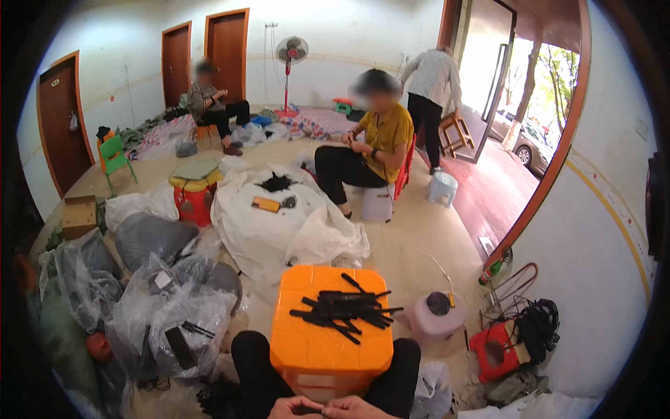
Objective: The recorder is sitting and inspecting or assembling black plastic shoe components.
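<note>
At the lower edge, my left hand (pixel 294 407) and my right hand (pixel 354 407) meet in front of my lap, fingertips pinched together. A small dark piece shows between them, too little of it to name. Just beyond, between my knees, stands an orange plastic stool (pixel 289 349). On its top lies a loose pile of narrow black strips (pixel 343 307), some crossing one another and a few poking past the stool's right edge. Neither hand touches the pile. The lower parts of both hands are cut off by the picture's edge.
Clear plastic bags (pixel 139 314) crowd the left, a dark phone (pixel 181 348) on them. Ahead lies a white sack (pixel 244 230). A pinkish jug (pixel 436 321) and a red stool (pixel 492 353) stand right. Two people sit working; another carries a wooden stool (pixel 456 134) by the door.
</note>
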A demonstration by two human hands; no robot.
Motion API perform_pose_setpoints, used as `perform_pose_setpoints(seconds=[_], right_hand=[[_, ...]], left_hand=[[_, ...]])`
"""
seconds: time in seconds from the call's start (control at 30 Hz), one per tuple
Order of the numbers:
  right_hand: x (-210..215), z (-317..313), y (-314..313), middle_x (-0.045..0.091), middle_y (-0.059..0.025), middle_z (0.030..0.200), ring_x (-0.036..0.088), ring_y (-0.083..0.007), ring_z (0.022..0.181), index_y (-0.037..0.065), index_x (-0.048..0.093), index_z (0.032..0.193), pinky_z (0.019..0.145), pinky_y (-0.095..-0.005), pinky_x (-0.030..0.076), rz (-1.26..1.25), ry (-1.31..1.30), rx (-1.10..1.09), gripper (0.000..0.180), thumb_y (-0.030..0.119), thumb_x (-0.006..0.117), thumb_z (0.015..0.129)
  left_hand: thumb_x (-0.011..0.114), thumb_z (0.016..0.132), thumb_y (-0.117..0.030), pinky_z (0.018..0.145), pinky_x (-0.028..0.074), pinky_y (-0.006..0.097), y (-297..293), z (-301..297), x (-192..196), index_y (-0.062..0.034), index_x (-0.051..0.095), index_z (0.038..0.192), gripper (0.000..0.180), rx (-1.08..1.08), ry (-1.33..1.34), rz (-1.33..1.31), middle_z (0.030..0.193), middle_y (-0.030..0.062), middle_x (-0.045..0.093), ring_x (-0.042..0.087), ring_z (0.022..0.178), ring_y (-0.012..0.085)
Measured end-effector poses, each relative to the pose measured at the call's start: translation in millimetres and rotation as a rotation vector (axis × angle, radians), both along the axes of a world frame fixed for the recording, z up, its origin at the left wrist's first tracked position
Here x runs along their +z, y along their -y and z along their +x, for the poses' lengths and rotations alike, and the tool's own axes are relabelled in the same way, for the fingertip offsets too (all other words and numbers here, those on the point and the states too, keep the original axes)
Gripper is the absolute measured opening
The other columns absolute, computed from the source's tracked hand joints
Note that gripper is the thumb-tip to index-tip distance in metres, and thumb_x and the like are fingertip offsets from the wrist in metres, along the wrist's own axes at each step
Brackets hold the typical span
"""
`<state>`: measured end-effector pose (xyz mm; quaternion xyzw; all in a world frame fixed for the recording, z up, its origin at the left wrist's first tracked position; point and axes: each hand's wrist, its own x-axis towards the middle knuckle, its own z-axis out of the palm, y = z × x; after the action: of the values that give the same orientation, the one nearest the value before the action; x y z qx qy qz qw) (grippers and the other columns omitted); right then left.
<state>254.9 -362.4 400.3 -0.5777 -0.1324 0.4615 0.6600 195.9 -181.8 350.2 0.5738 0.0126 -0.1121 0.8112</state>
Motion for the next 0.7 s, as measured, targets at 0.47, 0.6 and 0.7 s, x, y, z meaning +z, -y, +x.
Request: perform_pose_setpoints(seconds=[0.47,0.6,0.7], right_hand=[[-54,-2,13,0.048,-0.0010,0.054,0.037,-0.0081,0.043,0.003,0.060,0.072,0.041,-0.0234,0.031,-0.082,-0.047,0.045,0.032,0.030,0.053,0.088],[-49,-6,8,0.048,-0.0007,0.054,0.037,-0.0072,0.041,0.004,0.059,0.072,0.039,-0.0219,0.030,-0.016,-0.104,-0.034,0.032,0.031,0.054,0.088],[-42,-9,7,0.049,-0.0007,0.053,0.037,-0.0064,0.040,0.004,0.060,0.072,0.038,-0.0202,0.029,0.048,-0.188,-0.135,0.031,0.031,0.055,0.088]], left_hand=[[0.063,0.074,0.000,0.059,0.047,0.024,15,-3,-4,0.0039,0.058,0.086,0.013,-0.019,-0.102,0.107,0.076,0.0071,0.062,0.057,0.063,0.0120],[0.062,0.077,-0.001,0.060,0.047,0.025,19,-9,-13,0.0036,0.058,0.088,0.012,0.082,-0.037,0.167,0.077,0.0084,0.062,0.056,0.064,0.0126],[0.060,0.079,-0.001,0.060,0.047,0.024,27,-6,0,0.0030,0.057,0.093,0.015,0.167,-0.081,0.073,0.080,0.0086,0.061,0.056,0.064,0.0132]])
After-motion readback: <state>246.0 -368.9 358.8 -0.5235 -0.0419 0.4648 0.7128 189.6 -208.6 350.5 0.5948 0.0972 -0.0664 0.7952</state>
